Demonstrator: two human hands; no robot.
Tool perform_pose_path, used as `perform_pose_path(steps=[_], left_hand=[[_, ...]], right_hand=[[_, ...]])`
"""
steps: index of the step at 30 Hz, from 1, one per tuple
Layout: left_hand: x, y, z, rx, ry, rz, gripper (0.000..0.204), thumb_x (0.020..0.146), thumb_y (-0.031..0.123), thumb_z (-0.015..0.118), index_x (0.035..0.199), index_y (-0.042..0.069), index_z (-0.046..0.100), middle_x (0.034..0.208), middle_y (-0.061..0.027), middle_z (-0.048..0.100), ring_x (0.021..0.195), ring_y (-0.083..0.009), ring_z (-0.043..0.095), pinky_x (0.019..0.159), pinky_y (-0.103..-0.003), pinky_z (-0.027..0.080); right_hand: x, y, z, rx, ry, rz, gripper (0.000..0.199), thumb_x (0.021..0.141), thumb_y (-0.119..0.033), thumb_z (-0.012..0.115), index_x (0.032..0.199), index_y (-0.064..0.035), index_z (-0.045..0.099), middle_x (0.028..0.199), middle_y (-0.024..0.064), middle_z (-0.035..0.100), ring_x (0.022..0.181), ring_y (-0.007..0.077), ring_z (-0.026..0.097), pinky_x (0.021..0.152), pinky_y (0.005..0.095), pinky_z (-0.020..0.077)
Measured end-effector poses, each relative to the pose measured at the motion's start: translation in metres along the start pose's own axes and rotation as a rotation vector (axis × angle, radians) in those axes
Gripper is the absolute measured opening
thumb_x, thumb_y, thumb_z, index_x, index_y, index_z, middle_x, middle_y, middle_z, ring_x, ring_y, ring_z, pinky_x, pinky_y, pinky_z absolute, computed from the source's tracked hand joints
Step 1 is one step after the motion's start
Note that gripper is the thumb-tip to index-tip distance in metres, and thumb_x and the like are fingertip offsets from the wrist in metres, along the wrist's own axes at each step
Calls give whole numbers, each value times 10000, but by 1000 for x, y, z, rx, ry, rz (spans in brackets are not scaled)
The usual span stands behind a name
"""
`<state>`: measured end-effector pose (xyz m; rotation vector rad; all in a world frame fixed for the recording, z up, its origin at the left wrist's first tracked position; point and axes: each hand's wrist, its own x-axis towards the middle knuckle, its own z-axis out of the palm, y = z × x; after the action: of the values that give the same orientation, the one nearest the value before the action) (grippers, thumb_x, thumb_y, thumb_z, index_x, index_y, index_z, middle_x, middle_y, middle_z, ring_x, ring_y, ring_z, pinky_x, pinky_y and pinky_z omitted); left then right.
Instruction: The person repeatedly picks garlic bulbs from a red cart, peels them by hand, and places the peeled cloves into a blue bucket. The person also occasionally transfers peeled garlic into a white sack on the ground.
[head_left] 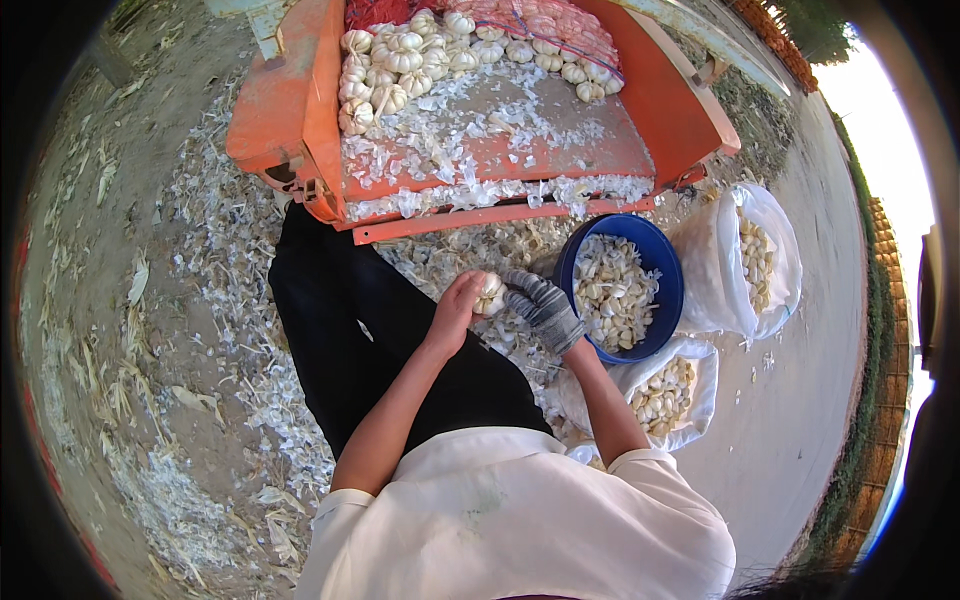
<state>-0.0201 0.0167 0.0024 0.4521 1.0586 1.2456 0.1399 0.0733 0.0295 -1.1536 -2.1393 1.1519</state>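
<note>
A whitish garlic bulb [490, 295] is held above my lap, in front of my right knee. My bare left hand [457, 314] is closed round its left side. My right hand [545, 311], in a grey striped glove, has its bent fingers against the bulb's right side; its thumb is hard to make out. Close to the right hand stands a blue bucket [672, 270], part filled with loose garlic cloves [612, 290] and bits of skin.
Ahead, an orange metal trough [480, 205] holds several whole garlic bulbs [405, 60], a red mesh sack [560, 35] and papery skins. Two white sacks of cloves stand at right, one beyond the bucket [700, 265], one nearer me [705, 395]. Skins litter the ground [215, 300].
</note>
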Motion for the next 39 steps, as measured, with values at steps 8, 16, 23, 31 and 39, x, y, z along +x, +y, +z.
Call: perform_pose_path(steps=[8, 16, 23, 31, 39], left_hand=[[8, -16, 1, 594, -20, 236, 311, 904, 307, 484, 804, 12, 486, 637, -23, 414, 599, -94, 365, 551, -285, 351], [12, -17, 2, 356, -79, 44, 298, 906, 308, 470, 776, 44, 517, 602, 12, 422, 523, -84, 374, 479, -252, 320], [10, -8, 1, -133, -259, -283, 297, 917, 382, 422, 963, 104, 515, 702, -16, 559, 458, -72, 412, 382, -206, 273], [10, -20, 15, 65, -247, -282, 351, 918, 409, 402, 950, 80, 518, 700, -18, 551, 473, -80, 450, 383, -212, 326], [0, -19, 5, 158, -138, -197, 311, 920, 367, 413, 879, 76, 516, 597, -5, 508, 405, -82, 443, 339, -214, 321]], right_hand=[[-11, 27, 7, -312, -134, -264, 409, 789, -141, 554, 1162, -14, 446, 854, 187, 573, 742, 347, 583, 644, 405, 456], [-30, 43, 54, 176, 219, 54, 332, 815, 4, 510, 1146, -2, 483, 1012, 82, 588, 846, 187, 577, 716, 305, 488], [-97, 22, -41, 896, 496, 453, 163, 851, -65, 548, 1010, -33, 566, 844, 43, 613, 703, 128, 596, 638, 248, 508], [-145, 39, -127, -725, 560, 377, 212, 825, -178, 577, 966, -23, 609, 868, 159, 624, 778, 274, 598, 738, 339, 461], [-38, 21, 61, 108, 318, 269, 282, 881, -232, 490, 1063, -25, 546, 883, 180, 606, 783, 272, 589, 679, 348, 453]])
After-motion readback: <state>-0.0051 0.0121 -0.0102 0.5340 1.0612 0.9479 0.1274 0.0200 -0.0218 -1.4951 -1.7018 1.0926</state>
